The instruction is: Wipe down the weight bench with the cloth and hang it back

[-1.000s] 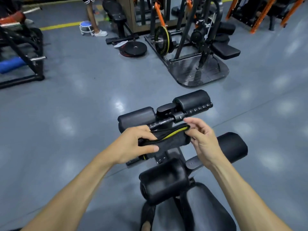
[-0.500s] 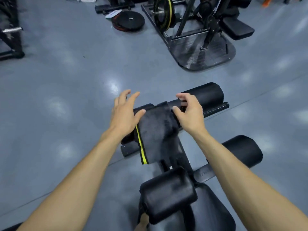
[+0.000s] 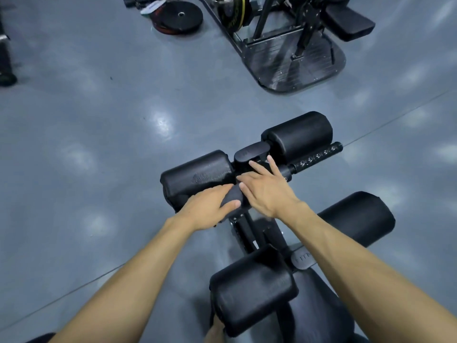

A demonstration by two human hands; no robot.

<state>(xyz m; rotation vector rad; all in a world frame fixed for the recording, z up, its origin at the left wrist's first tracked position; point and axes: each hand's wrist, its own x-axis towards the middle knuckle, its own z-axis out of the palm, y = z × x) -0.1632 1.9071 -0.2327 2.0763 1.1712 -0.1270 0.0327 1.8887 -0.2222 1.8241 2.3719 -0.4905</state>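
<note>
The black weight bench (image 3: pixel 319 308) stretches away from me, with two far roller pads (image 3: pixel 197 174) and two near ones (image 3: pixel 252 285). The dark grey cloth (image 3: pixel 232 196) lies bunched on the centre bar between the far pads, mostly hidden under my hands. My left hand (image 3: pixel 210 209) grips it, thumb across its near side. My right hand (image 3: pixel 267 189) lies flat beside it on the bar, fingers spread and touching the cloth's right edge. The cloth's yellow stripe is out of sight.
Grey gym floor surrounds the bench. Black weight plates (image 3: pixel 178 16) lie on the floor at the far left. A machine with a metal footplate (image 3: pixel 291 60) stands at the far right. A knurled peg (image 3: pixel 319 157) sticks out right of the far pads.
The cloth went from stretched between both hands to draped over the bar, then bunched under them. My hands have come together at the centre, and the right hand has let go and flattened.
</note>
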